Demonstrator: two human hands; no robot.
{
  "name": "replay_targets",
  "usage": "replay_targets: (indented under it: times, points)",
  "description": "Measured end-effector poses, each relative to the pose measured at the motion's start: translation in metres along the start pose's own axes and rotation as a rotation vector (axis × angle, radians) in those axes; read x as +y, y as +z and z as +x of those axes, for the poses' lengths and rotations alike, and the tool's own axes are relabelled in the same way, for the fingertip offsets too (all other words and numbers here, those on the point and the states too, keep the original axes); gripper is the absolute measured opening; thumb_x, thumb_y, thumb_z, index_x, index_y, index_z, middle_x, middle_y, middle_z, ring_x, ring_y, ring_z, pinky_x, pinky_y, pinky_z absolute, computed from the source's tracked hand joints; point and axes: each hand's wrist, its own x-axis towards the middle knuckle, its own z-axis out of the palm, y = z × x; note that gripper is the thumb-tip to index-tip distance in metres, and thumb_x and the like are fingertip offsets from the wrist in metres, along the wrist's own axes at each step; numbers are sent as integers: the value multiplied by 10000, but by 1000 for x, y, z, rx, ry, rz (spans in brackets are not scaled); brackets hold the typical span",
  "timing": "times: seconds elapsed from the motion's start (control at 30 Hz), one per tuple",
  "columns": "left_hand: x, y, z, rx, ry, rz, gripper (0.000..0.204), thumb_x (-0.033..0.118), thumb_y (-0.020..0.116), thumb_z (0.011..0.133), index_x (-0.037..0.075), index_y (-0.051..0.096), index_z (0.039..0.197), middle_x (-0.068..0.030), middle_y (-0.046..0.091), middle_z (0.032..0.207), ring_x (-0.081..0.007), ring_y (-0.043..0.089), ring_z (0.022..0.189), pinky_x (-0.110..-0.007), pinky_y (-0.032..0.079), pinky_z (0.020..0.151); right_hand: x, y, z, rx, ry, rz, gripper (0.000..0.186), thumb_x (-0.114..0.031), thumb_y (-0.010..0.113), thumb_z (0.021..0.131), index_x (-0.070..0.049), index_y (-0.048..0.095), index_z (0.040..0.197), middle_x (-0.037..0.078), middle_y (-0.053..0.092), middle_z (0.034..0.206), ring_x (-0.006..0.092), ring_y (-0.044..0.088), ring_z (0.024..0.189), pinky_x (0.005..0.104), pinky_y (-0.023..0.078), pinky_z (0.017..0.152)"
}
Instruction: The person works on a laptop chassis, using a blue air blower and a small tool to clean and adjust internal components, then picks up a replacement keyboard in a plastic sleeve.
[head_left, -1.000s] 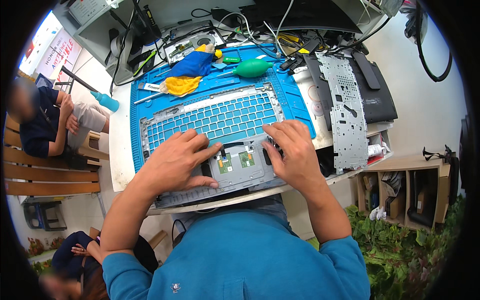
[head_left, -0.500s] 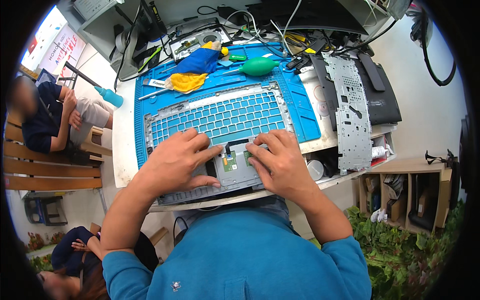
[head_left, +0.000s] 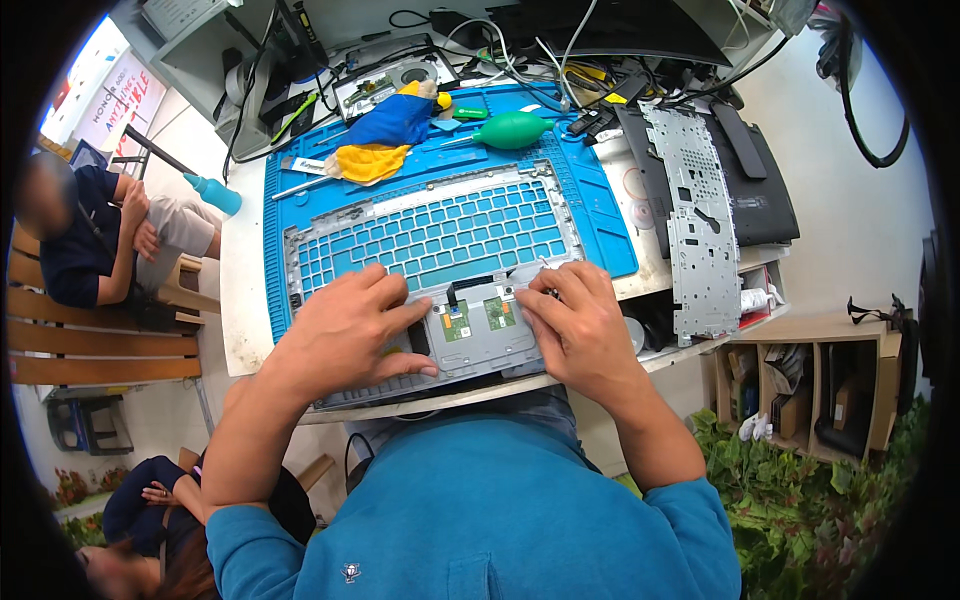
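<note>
A silver laptop top case [head_left: 430,225] with an open key grid lies face down on the blue silicone mat [head_left: 605,225]. Its touchpad assembly [head_left: 480,345] shows green boards and a dark ribbon cable. My left hand [head_left: 340,330] rests on the palm rest left of the touchpad, thumb spread from the index finger, whose tip touches the touchpad's upper left corner. My right hand [head_left: 580,330] is at the touchpad's right side, fingers bent together at its edge; whatever they grip is hidden. A green air blower [head_left: 510,130] lies above the case.
A perforated metal plate [head_left: 700,250] leans over black parts at the right. A blue-and-yellow cloth [head_left: 385,130], cables and a dark monitor [head_left: 610,35] fill the back. Two people [head_left: 120,240] are at the left; a shelf unit [head_left: 800,390] stands right.
My right hand moved inward over the right touchpad board, then shifted back right, uncovering it, with its fingers bent. My left hand stays nearly in place, its index tip slightly lower.
</note>
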Motion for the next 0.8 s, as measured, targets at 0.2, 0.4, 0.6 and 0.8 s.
replay_targets:
  times: [0.2,0.4,0.6,0.8]
  points:
    - [1,-7,-1,-40,-40,-13,728,647,836,853,65,785,1289,-78,661,1051,-276,638,1030,-400,573,914,2,1,-13,8,1,20,167,-25,812,856,-48,783,1019,79,697,1044,310,640,1055,477,488,980]
    - [-2,-4,-6,37,-25,-3,717,609,877,826,81,792,1303,-94,671,1148,-292,652,1055,-411,578,911,-3,-2,-3,37,5,60,126,-38,840,857,-48,750,945,85,699,1023,316,653,1022,484,488,950]
    - [6,0,-30,34,-43,-48,800,603,790,936,-39,673,1398,-186,679,1356,-354,657,1292,-440,552,1093,-4,-6,4,76,-2,31,153,-22,827,848,-22,744,978,116,720,1066,344,671,1061,498,500,963]
    - [11,3,-64,-55,-130,-50,943,683,715,975,-37,551,1562,-278,521,1651,-419,517,1536,-492,465,1239,11,-13,-8,92,111,-4,142,2,800,859,-14,758,994,139,731,1092,366,686,1081,477,511,989]
